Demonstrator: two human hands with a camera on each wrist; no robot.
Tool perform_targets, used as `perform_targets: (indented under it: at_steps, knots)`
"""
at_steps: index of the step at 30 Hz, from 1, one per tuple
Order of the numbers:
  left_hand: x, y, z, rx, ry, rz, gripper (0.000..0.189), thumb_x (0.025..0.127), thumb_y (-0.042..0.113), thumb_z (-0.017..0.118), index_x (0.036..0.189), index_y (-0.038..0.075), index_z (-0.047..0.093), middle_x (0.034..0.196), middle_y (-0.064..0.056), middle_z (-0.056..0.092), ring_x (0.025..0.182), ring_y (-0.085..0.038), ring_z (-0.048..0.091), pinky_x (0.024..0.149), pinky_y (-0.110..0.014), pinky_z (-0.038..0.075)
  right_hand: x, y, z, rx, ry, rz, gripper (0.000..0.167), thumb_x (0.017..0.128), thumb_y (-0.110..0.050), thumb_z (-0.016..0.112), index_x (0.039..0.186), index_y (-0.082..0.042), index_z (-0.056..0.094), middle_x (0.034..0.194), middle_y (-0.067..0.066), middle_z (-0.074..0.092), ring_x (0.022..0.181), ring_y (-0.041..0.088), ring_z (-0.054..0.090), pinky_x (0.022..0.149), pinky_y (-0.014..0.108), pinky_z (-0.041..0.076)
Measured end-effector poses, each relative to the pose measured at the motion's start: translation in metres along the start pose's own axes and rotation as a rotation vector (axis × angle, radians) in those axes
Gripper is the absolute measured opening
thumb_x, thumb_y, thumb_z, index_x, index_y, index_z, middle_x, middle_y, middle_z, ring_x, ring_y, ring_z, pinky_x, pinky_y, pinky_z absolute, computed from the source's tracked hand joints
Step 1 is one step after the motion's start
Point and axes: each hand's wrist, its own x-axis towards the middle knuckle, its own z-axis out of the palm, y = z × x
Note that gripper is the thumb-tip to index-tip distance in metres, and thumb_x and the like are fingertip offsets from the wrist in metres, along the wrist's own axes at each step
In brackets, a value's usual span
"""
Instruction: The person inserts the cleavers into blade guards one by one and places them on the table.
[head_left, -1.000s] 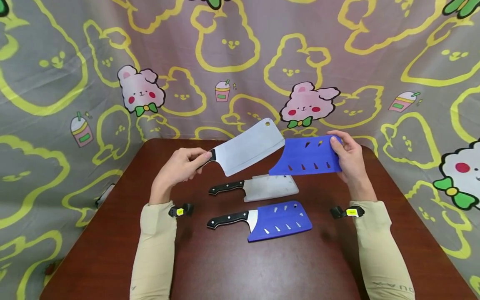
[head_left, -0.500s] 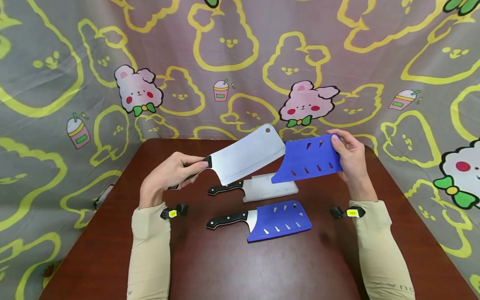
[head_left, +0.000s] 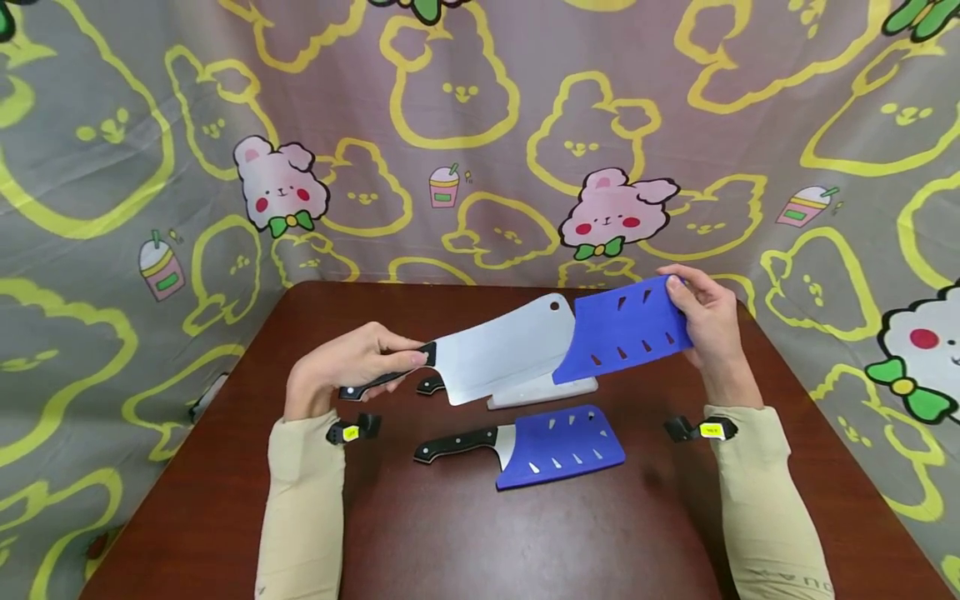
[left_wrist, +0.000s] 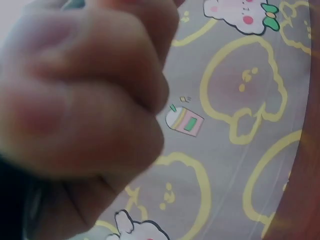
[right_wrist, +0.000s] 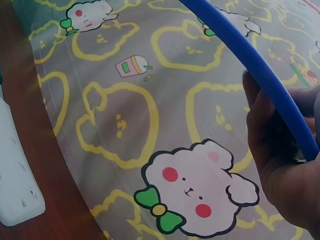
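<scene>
In the head view my left hand point(head_left: 352, 367) grips the black handle of a cleaver point(head_left: 502, 350), its bare silver blade pointing right above the table. My right hand point(head_left: 711, 321) pinches the far end of a blue slotted blade cover point(head_left: 628, 325), thumb in front. The blade's front end meets the cover's left edge, which overlaps its lower corner; whether the corner is inside I cannot tell. The left wrist view shows blurred curled fingers point(left_wrist: 100, 115), with the blade out of sight. From the right wrist, the blue cover appears edge-on between thumb and fingers.
On the brown table point(head_left: 555, 542) lies a second cleaver in a blue cover point(head_left: 562, 450), handle left. Behind it, partly hidden by the raised blade, is another cleaver in a white cover point(head_left: 540, 393). A patterned curtain point(head_left: 480, 167) encloses the table's back and sides.
My left hand and the bare cleaver have come down, the blade now lying nearer in line with the blue cover. The cover has tilted, its left end lower. The cleavers on the table stay put.
</scene>
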Motion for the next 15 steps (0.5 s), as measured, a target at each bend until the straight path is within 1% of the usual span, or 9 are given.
perform_targets:
  at_steps: [4, 9, 12, 15]
  knots:
    - [0.0, 0.004, 0.001, 0.015, -0.018, 0.023, 0.022, 0.099, 0.035, 0.058, 0.095, 0.021, 0.074, 0.057, -0.005, 0.054, 0.04, -0.019, 0.051, 0.046, -0.029, 0.046, 0.001, 0.0, -0.001, -0.003, -0.024, 0.028, 0.021, 0.098, -0.003, 0.054, 0.114, 0.004, 0.066, 0.081, 0.005, 0.072, 0.063, 0.014, 0.072, 0.055, 0.025, 0.056]
    - [0.002, 0.009, 0.006, 0.03, -0.009, 0.061, 0.029, 0.1, 0.035, 0.056, 0.08, 0.019, 0.071, 0.056, -0.004, 0.052, 0.04, -0.017, 0.048, 0.047, -0.027, 0.045, 0.0, -0.003, -0.002, 0.04, -0.049, 0.049, 0.021, 0.099, -0.002, 0.051, 0.113, 0.002, 0.067, 0.082, 0.006, 0.073, 0.064, 0.014, 0.073, 0.055, 0.025, 0.056]
    - [0.003, 0.013, 0.009, 0.041, -0.014, 0.09, 0.034, 0.101, 0.035, 0.055, 0.074, 0.018, 0.067, 0.055, -0.002, 0.051, 0.039, -0.018, 0.049, 0.047, -0.028, 0.045, -0.002, -0.006, -0.005, 0.041, -0.064, 0.027, 0.022, 0.1, -0.001, 0.048, 0.113, 0.003, 0.066, 0.082, 0.006, 0.073, 0.064, 0.015, 0.073, 0.054, 0.025, 0.056]
    - [0.006, 0.016, 0.012, 0.049, -0.004, 0.122, 0.038, 0.102, 0.034, 0.052, 0.071, 0.014, 0.061, 0.055, 0.0, 0.049, 0.038, -0.018, 0.048, 0.045, -0.029, 0.044, -0.002, -0.008, -0.005, 0.03, -0.047, -0.017, 0.022, 0.1, 0.0, 0.048, 0.114, 0.005, 0.065, 0.081, 0.006, 0.072, 0.062, 0.014, 0.072, 0.053, 0.024, 0.055]
